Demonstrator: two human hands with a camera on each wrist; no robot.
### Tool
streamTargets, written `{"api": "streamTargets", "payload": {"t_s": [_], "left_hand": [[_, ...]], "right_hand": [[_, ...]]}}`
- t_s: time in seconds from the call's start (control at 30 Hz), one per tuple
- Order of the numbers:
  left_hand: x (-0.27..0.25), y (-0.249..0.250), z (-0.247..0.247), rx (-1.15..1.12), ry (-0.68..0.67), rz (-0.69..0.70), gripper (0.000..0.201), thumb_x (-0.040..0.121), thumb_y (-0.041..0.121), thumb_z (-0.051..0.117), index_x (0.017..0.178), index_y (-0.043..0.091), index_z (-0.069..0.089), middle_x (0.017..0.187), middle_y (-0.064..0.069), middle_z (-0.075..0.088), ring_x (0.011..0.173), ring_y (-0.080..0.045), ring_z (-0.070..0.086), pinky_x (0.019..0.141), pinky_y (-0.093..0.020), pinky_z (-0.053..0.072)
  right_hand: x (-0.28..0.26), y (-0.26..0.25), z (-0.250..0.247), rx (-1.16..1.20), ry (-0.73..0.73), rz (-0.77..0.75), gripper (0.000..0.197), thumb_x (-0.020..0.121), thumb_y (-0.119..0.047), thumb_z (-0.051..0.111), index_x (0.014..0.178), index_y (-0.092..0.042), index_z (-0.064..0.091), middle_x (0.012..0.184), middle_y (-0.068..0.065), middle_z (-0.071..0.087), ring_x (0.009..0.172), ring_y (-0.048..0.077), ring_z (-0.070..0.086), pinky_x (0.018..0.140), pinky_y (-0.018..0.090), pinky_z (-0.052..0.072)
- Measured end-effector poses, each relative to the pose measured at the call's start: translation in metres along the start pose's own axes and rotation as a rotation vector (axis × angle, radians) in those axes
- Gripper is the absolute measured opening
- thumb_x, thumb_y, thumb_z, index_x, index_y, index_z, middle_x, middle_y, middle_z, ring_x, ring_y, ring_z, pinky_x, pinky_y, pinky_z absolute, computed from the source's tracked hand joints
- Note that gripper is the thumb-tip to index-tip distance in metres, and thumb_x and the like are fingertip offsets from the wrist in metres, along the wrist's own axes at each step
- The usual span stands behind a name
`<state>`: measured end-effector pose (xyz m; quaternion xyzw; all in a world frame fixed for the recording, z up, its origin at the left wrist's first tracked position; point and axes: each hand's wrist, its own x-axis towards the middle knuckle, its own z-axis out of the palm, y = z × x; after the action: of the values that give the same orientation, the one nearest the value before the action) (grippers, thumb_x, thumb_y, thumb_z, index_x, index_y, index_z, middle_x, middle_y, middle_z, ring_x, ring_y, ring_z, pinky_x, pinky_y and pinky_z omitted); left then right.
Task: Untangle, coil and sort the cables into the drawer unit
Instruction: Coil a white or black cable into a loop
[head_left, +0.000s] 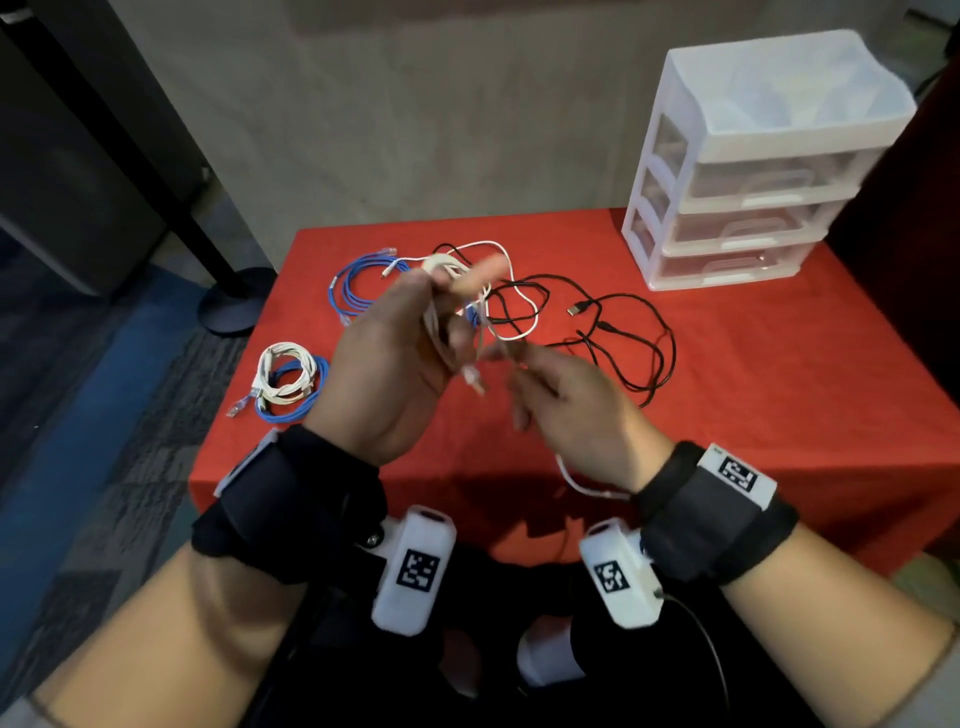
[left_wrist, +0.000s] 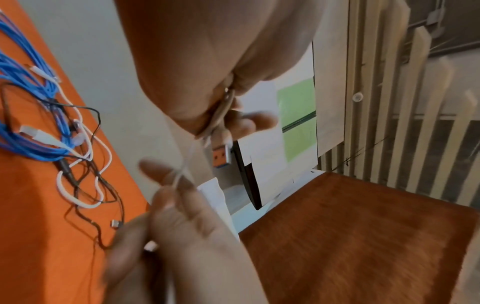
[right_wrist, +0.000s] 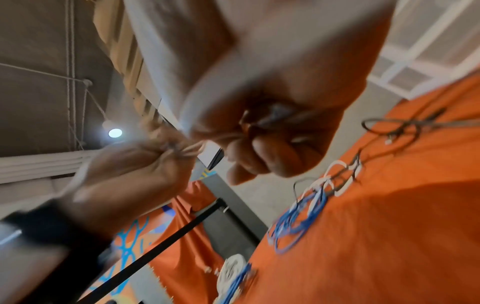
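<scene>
My left hand (head_left: 387, 364) holds loops of a white cable (head_left: 431, 317) wound around its fingers above the red surface (head_left: 753, 374) while my right hand (head_left: 566, 400) pinches its loose strand, the drawer unit (head_left: 748, 166) standing closed at the far right corner.

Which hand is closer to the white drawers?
Right. The right hand is nearer the drawer unit, which stands at the table's far right; the left hand is further left.
</scene>
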<state>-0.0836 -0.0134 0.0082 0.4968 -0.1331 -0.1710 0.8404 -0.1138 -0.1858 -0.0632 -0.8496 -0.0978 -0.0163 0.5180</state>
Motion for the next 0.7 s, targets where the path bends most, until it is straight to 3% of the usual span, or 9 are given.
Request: {"api": "streamTargets", "payload": {"t_s": [0.1, 0.2, 0.3, 0.37, 0.4, 0.47, 0.57, 0.63, 0.7], "left_hand": [[0.009, -0.002, -0.004, -0.003, 0.120, 0.070, 0.023, 0.110, 0.020, 0.031, 0.095, 0.019, 0.047, 0.149, -0.018, 0.052, 0.095, -0.022, 0.074, 0.079, -0.030, 0.058], [0.014, -0.007, -0.005, 0.308, 0.243, 0.183, 0.021, 0.112, 0.022, 0.031, 0.097, 0.019, 0.045, 0.146, -0.007, 0.055, 0.105, -0.026, 0.073, 0.085, -0.037, 0.060], [0.013, -0.011, -0.015, 0.724, 0.185, 0.292, 0.020, 0.112, 0.020, 0.029, 0.098, 0.023, 0.043, 0.143, 0.000, 0.052, 0.103, -0.011, 0.073, 0.085, -0.043, 0.060], [0.008, -0.012, -0.022, 0.873, 0.133, 0.275, 0.021, 0.112, 0.022, 0.030, 0.099, 0.028, 0.045, 0.131, 0.004, 0.058, 0.095, -0.002, 0.073, 0.082, -0.048, 0.061], [0.006, -0.013, -0.025, 0.941, 0.119, 0.252, 0.021, 0.112, 0.026, 0.031, 0.099, 0.031, 0.047, 0.124, 0.003, 0.064, 0.085, -0.002, 0.074, 0.078, -0.047, 0.061], [0.002, -0.013, -0.024, 1.082, 0.068, 0.231, 0.021, 0.111, 0.032, 0.032, 0.099, 0.030, 0.050, 0.105, -0.002, 0.072, 0.064, -0.001, 0.069, 0.067, -0.035, 0.052], [-0.001, -0.016, -0.019, 1.103, -0.033, 0.196, 0.024, 0.111, 0.029, 0.033, 0.103, 0.019, 0.054, 0.070, 0.019, 0.062, 0.056, 0.003, 0.055, 0.061, -0.026, 0.039], [-0.004, -0.019, -0.015, 0.998, -0.074, 0.144, 0.028, 0.110, 0.030, 0.033, 0.099, 0.019, 0.056, 0.059, 0.019, 0.051, 0.052, 0.000, 0.043, 0.056, -0.024, 0.034], [-0.008, -0.021, -0.010, 0.848, -0.057, 0.059, 0.037, 0.111, 0.031, 0.032, 0.101, 0.012, 0.061, 0.051, 0.015, 0.043, 0.047, -0.003, 0.033, 0.050, -0.020, 0.030]], "right_hand": [[-0.017, -0.007, 0.014, -0.018, -0.127, -0.009, 0.031, 0.103, -0.013, 0.052, 0.129, -0.029, 0.059, 0.067, 0.000, 0.065, 0.055, 0.004, 0.052, 0.058, 0.018, 0.040], [-0.026, -0.018, 0.016, -0.038, -0.224, -0.034, 0.017, 0.104, -0.015, 0.053, 0.114, -0.022, 0.064, 0.063, -0.007, 0.061, 0.056, 0.003, 0.053, 0.058, 0.018, 0.040], [-0.027, -0.027, 0.004, -0.055, -0.201, -0.069, 0.016, 0.103, -0.018, 0.056, 0.096, -0.020, 0.070, 0.059, -0.011, 0.054, 0.055, 0.002, 0.049, 0.058, 0.019, 0.037], [-0.022, -0.033, -0.011, -0.068, -0.116, -0.121, 0.016, 0.103, -0.018, 0.057, 0.094, -0.019, 0.071, 0.061, -0.015, 0.054, 0.058, 0.001, 0.049, 0.060, 0.017, 0.036], [-0.018, -0.036, -0.019, -0.082, -0.067, -0.147, 0.016, 0.102, -0.018, 0.058, 0.094, -0.018, 0.072, 0.063, -0.019, 0.057, 0.061, 0.000, 0.052, 0.061, 0.016, 0.037], [-0.008, -0.042, -0.032, -0.125, 0.012, -0.186, 0.016, 0.101, -0.019, 0.060, 0.093, -0.020, 0.074, 0.072, -0.020, 0.066, 0.069, 0.001, 0.060, 0.068, 0.024, 0.046], [0.008, -0.042, -0.039, -0.129, 0.079, -0.207, 0.013, 0.097, -0.024, 0.063, 0.091, -0.025, 0.074, 0.085, -0.011, 0.074, 0.084, 0.006, 0.068, 0.082, 0.038, 0.053], [0.017, -0.040, -0.042, -0.076, 0.098, -0.171, 0.012, 0.095, -0.027, 0.066, 0.091, -0.021, 0.076, 0.084, -0.005, 0.075, 0.082, 0.014, 0.069, 0.080, 0.044, 0.054], [0.024, -0.038, -0.046, -0.001, 0.126, -0.135, 0.010, 0.092, -0.026, 0.070, 0.087, -0.019, 0.075, 0.075, -0.002, 0.072, 0.070, 0.018, 0.064, 0.071, 0.042, 0.052]]}}
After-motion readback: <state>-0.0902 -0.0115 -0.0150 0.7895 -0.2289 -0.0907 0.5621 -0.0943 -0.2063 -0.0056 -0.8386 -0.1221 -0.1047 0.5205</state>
